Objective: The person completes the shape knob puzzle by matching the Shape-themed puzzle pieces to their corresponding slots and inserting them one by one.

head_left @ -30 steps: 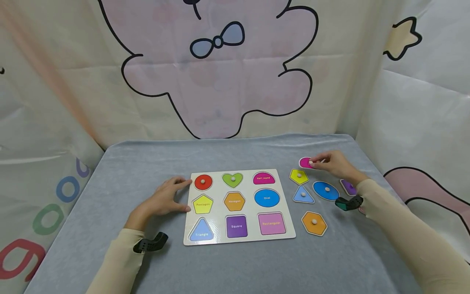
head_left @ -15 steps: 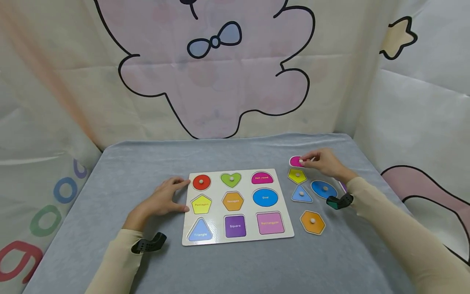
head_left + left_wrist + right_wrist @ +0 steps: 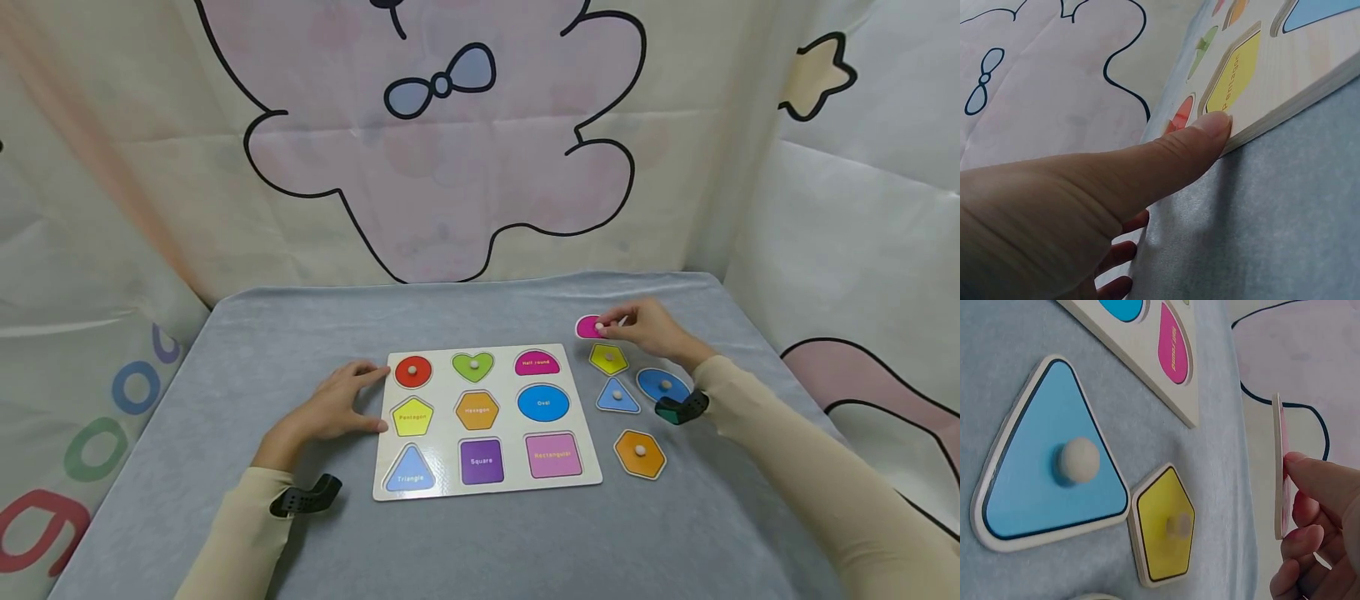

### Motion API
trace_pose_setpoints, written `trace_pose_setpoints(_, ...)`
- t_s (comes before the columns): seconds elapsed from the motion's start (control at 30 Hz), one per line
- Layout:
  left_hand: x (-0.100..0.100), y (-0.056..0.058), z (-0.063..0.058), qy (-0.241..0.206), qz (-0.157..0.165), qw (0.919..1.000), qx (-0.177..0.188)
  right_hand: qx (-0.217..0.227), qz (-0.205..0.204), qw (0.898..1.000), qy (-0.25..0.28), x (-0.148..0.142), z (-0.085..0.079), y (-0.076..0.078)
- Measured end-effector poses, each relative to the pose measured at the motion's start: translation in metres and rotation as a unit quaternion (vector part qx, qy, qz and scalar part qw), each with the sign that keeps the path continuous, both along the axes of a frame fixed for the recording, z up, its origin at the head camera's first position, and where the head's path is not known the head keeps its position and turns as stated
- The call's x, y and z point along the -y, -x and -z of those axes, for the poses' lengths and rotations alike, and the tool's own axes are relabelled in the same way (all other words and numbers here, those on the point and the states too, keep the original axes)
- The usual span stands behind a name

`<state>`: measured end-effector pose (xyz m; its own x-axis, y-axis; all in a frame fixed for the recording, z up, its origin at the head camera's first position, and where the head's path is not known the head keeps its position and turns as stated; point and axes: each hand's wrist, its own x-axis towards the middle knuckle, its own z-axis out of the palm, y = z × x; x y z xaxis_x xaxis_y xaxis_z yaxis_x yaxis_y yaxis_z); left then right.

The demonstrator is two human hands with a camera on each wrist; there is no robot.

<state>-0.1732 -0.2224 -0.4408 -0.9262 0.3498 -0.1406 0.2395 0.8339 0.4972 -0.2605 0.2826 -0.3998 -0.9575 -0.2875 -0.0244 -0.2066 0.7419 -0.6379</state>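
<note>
My right hand (image 3: 647, 327) pinches the knob of a pink half-round puzzle piece (image 3: 588, 327), holding it up beyond the board's upper right corner. In the right wrist view that piece (image 3: 1281, 469) appears edge-on at the fingertips. The white shape puzzle board (image 3: 442, 492) lies on the table, with a red circle (image 3: 413, 372) and a green heart (image 3: 472, 367) sitting in it, both knobbed. Along the board's left edge, my left hand (image 3: 337, 404) rests with fingers extended. Its thumb (image 3: 1191, 150) touches the edge beside the printed pentagon.
Right of the board lie a yellow pentagon (image 3: 608, 359), a blue triangle (image 3: 618, 396), a blue oval (image 3: 660, 384) and an orange hexagon (image 3: 640, 454), each knobbed. Grey cloth (image 3: 480, 550) covers the table. Printed curtains (image 3: 315, 242) hang behind it.
My right hand has carried the pink half-round piece leftward, from above the loose pieces toward the board's upper right corner. The left hand stays at the board's edge.
</note>
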Motion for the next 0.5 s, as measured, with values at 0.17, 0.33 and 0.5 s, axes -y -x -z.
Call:
trace_pose_setpoints(0.17, 0.000, 0.000, 0.000, 0.000, 0.004, 1.0000, -0.005, -0.002, -0.015, 1.000, 0.009, 0.008, 0.001, 0.001)
trace_pose_setpoints(0.33, 0.000, 0.000, 0.000, -0.001, 0.003, 1.0000, -0.002, -0.001, -0.022, 1.000, 0.017, 0.018, 0.004, 0.001)
trace_pose_setpoints(0.5, 0.001, -0.001, 0.001, -0.002, 0.002, 1.0000, -0.004, -0.002, -0.023, 0.999, 0.023, 0.029, 0.007, 0.000)
